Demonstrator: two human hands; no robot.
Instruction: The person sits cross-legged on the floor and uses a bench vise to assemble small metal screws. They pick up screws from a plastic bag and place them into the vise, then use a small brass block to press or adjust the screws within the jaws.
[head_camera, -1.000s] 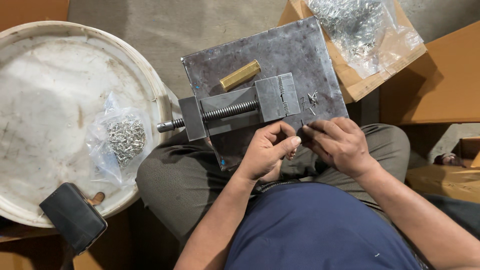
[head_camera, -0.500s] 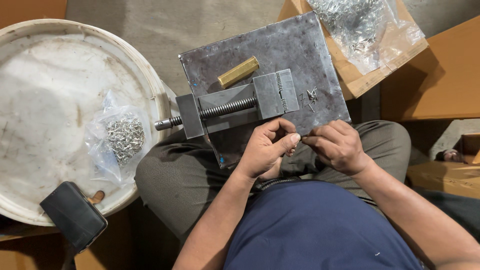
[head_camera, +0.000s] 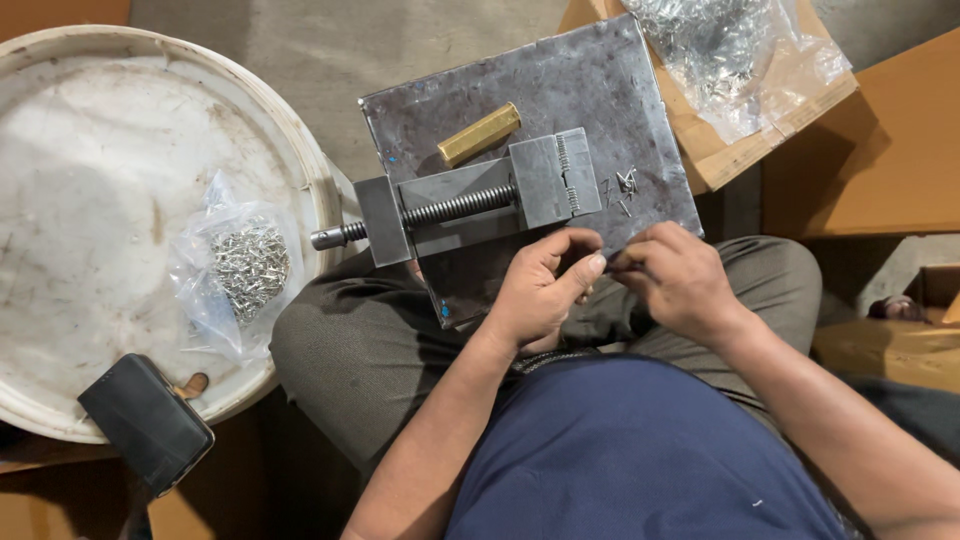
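Both forearms reach forward over the lap, wrists bent inward so the fingertips meet. The left hand (head_camera: 540, 295) is curled, thumb against forefinger, and the right hand (head_camera: 680, 280) is pinched nearly closed; they seem to share a small metal piece (head_camera: 607, 262), too tiny to make out. They sit at the near edge of the steel plate (head_camera: 600, 90), just below the vise (head_camera: 480, 205). Beyond lie a few loose metal bits (head_camera: 622, 185) and a brass bar (head_camera: 480, 133). Since half a second ago the hands have barely shifted.

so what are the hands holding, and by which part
The left hand and right hand pinch something tiny between their fingertips over the steel plate; too small to identify, so the part cannot be told.
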